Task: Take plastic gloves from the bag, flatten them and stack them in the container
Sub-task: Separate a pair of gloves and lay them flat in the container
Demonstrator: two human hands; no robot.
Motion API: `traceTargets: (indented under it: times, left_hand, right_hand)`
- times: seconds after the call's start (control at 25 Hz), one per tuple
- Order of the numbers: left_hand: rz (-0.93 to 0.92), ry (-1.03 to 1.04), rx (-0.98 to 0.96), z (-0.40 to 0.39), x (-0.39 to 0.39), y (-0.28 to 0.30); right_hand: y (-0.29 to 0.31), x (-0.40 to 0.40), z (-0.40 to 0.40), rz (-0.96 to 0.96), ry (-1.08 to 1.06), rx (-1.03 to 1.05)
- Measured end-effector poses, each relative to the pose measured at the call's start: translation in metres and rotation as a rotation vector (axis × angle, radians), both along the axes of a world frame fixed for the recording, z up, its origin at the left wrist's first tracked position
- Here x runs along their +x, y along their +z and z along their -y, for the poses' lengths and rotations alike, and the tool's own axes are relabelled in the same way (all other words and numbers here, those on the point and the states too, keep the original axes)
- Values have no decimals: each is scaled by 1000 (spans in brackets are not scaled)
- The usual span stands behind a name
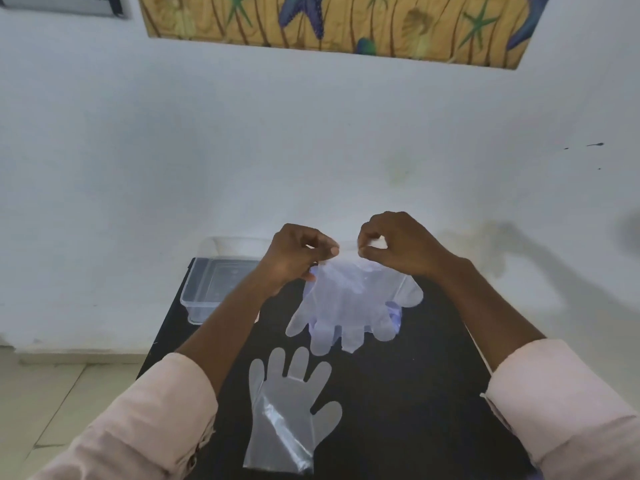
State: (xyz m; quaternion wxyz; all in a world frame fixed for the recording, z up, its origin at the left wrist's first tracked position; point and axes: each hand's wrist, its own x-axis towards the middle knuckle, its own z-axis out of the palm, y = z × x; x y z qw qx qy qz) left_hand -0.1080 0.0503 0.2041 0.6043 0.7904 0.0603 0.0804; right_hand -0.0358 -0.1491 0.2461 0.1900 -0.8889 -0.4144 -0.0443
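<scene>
My left hand (298, 252) and my right hand (398, 245) are raised above the black table (415, 393), each pinching the cuff of a clear plastic glove (346, 303). That glove hangs fingers down between them. A second clear glove (291, 410) lies flat on the table in front of me, fingers pointing away. The clear plastic container (211, 289) stands at the table's far left corner, partly behind my left forearm. Something bluish (396, 315) shows behind the hanging glove; I cannot tell whether it is the bag.
The table stands against a white wall (311, 150) with a starfish-patterned picture (346, 22) high up. Tiled floor (52, 410) lies to the left of the table. My pink sleeves (156, 420) cover both forearms near the bottom.
</scene>
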Motion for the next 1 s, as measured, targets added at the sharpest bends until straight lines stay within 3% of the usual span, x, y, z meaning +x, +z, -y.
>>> traceTargets:
  times: [0.2, 0.36, 0.64, 1.0]
  left_hand:
    - [-14, 7, 37, 4, 4, 11]
    - [-15, 26, 51, 5, 2, 14]
    - [-40, 104, 93, 0, -5, 11]
    - [-68, 155, 118, -2, -15, 9]
  right_hand:
    - [-1, 9, 49, -276, -218, 132]
    - [-14, 9, 59, -490, -201, 137]
    - [-29, 8, 38, -473, -191, 460]
    - [-36, 3, 21, -438, -165, 500]
